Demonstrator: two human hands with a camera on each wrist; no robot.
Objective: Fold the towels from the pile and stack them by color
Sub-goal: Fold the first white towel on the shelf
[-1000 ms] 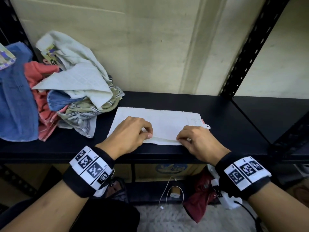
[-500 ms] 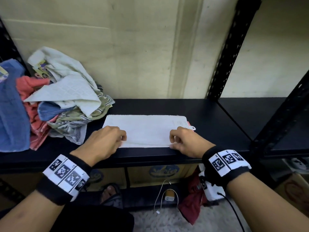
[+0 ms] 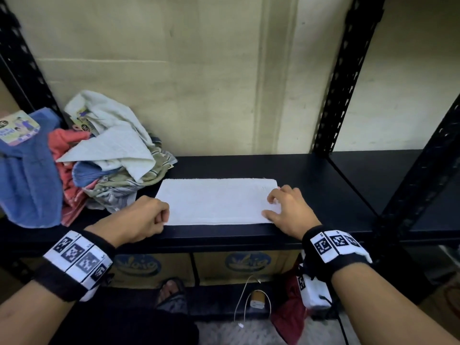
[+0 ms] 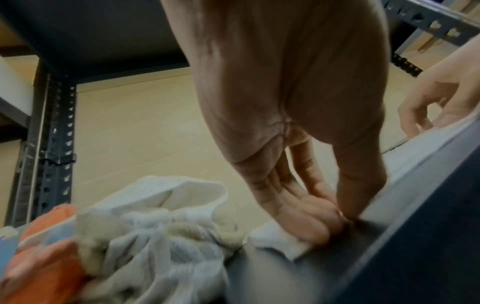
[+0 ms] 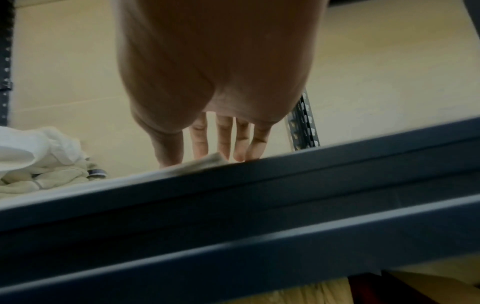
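Observation:
A white towel (image 3: 216, 201), folded to a long flat strip, lies on the black shelf (image 3: 316, 178) near its front edge. My left hand (image 3: 160, 217) is at the towel's near left corner. In the left wrist view its thumb and fingers (image 4: 335, 218) pinch that white corner (image 4: 280, 238). My right hand (image 3: 270, 205) rests on the towel's right end with fairly straight fingers (image 5: 224, 142) pressing down on the cloth (image 5: 205, 161). The pile of unfolded towels (image 3: 112, 158), white, striped, blue and red, sits at the shelf's left.
A blue towel (image 3: 29, 175) with a paper label hangs at the far left beside a red one (image 3: 66, 145). Black perforated uprights (image 3: 341, 78) bound the shelf bay. Below are cardboard boxes (image 3: 246, 265), a charger cable (image 3: 251, 297) and a red cloth (image 3: 290, 317).
Both hands have slid apart along the towel's near edge, from its middle to its two ends. The right hand's fingers have straightened onto the cloth.

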